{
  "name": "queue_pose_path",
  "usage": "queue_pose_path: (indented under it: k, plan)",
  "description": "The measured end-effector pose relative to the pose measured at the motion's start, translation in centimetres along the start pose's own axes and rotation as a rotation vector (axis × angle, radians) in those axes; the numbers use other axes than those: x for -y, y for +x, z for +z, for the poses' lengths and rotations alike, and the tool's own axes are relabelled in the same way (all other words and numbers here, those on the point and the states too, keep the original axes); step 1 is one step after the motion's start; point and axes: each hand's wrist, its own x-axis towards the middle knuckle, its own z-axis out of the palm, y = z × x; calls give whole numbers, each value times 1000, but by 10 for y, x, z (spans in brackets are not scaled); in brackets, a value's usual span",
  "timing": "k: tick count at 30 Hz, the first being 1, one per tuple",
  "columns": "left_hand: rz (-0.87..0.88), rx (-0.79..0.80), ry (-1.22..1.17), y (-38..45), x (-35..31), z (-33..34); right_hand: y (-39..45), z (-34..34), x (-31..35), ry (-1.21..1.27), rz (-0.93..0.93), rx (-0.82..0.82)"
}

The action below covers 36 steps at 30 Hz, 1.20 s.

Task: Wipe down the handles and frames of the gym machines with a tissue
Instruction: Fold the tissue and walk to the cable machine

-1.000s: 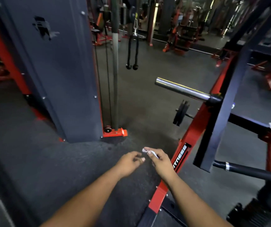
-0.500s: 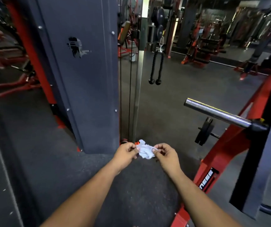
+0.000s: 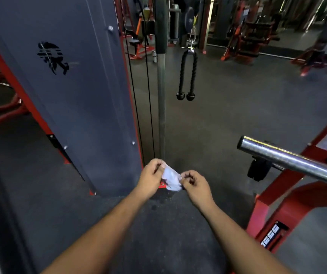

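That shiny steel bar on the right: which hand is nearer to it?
Right. The right hand sits left of the steel bar, a gap between; the left hand is farther left.

dark rubber floor (image 3: 227,119) carries grey cable tower (image 3: 75,95), red frame (image 3: 289,196)

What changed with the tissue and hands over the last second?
The tissue, a small wad at the right hand fingertips a second ago, has been pulled open between both hands; the left hand now pinches its upper edge. The view swung left and up toward the grey tower. Nothing has been wiped yet; the rope handle and chrome bar are untouched.
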Motion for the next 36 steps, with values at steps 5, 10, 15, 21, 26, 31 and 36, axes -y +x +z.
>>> queue_pose_path:
  k: [5,10,15,21,26,31,36]
  plan:
    - [51,-78,88,51,3,-21,32,-4,8,-236,19,-51]
    - [166,-41,186,90,-9,-38,72,23,66,-97,-163,58]
    - [192,-97,141,112,-18,-59,96,41,78,-265,-156,-30]
    - [39,-176,-110,129,-30,-102,100,31,70,-389,-209,222]
    - [121,79,-28,128,-47,-118,110,26,95,-592,-265,294]
    - [214,177,-10,130,-65,-123,102,39,153,79,-174,544]
    - [166,323,-44,127,-76,-142,109,57,154,83,-216,263]
